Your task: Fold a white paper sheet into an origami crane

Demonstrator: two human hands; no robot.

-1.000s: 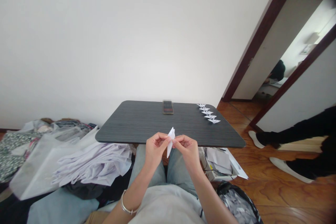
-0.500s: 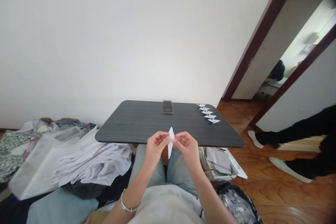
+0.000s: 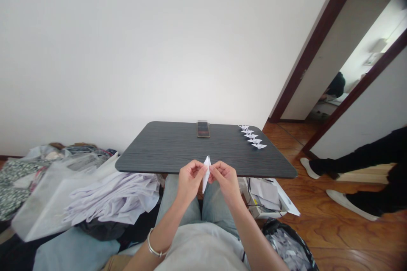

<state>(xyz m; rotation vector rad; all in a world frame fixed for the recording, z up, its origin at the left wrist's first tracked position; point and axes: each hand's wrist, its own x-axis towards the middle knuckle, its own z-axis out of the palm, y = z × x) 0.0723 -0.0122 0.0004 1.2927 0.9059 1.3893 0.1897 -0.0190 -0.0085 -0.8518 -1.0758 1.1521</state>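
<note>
I've got the left hand [image 3: 190, 181] and right hand [image 3: 226, 182] pinching a narrow white folded-paper shape [image 3: 206, 174] upright above the dark wood-grain bench [image 3: 152, 148]; it's featherlight and crushable, so hold by the creased edges.

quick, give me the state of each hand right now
Left hand: closed, pinching a narrow folded white paper shape.
Right hand: closed, pinching the same paper from the other side.

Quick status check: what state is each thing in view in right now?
Left hand: pinching the paper's left side.
Right hand: pinching the paper's right side.
Folded white paper: narrow pointed shape, held between both hands.
Paper cranes: five, lined up on the table.
Phone: lying flat.
Door: open.
</note>
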